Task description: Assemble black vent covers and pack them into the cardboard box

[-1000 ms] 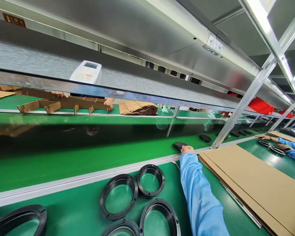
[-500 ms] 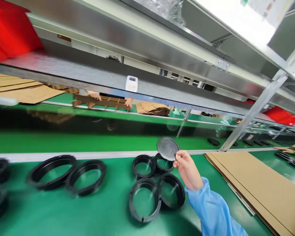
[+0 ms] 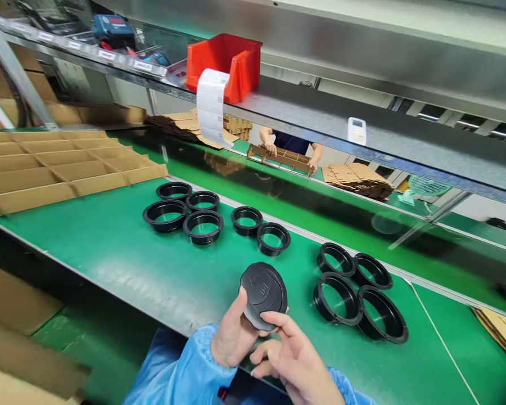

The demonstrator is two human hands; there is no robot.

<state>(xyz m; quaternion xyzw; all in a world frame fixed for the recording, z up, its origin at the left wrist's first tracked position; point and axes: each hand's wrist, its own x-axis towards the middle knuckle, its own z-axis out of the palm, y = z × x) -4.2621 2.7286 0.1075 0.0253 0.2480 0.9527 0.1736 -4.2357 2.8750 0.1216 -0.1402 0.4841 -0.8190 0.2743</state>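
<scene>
Both hands, left hand [image 3: 231,337] and right hand [image 3: 293,357], grip one black cap [image 3: 263,295]; ten empty rings [image 3: 339,295] wait from 10 to 2 o'clock on the worktop [image 3: 122,253].

Ten black rings [image 3: 204,226] lay on the green table [image 3: 109,253]: four at the left, two in the middle, four at the right. One black round cap [image 3: 263,295], one red bin [image 3: 225,64].
</scene>
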